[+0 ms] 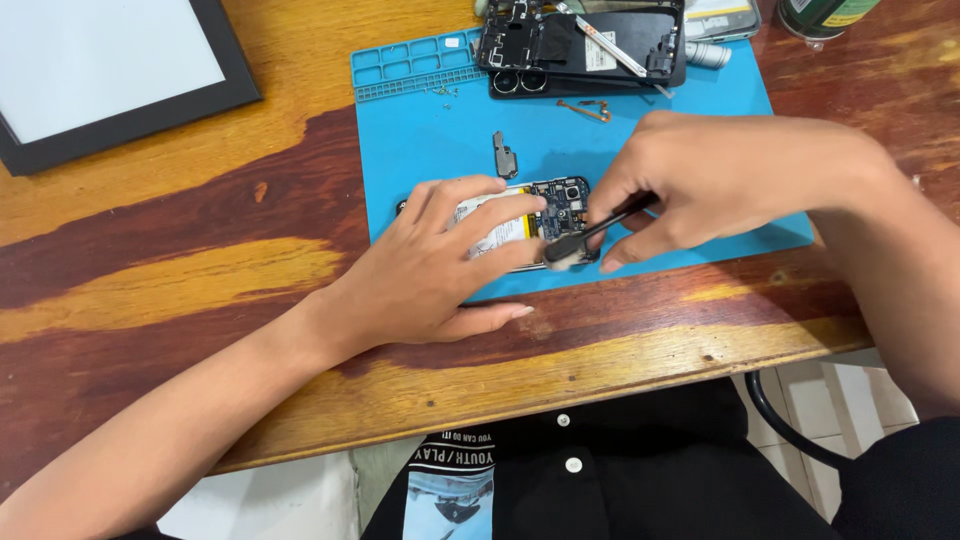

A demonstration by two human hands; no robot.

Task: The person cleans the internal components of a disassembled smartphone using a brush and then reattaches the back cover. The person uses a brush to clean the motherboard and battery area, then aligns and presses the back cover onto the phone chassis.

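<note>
Streaked wooden table [200, 270], blue repair mat [430, 140], my left hand [440, 265] flat on opened phone [560, 200], my right hand [700, 180] gripping brush [585, 238], white floor tiles [840, 400] below

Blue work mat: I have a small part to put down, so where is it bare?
Bare: the blue silicone work mat left of the small grey metal bracket. Crowded: the far edge under the black opened phone shell, and the opened phone under both hands.

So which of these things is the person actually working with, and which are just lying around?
In use:
opened phone
brush
left hand
right hand
blue mat

Lying about:
second phone shell
small metal bracket
framed white board
green bottle
</note>
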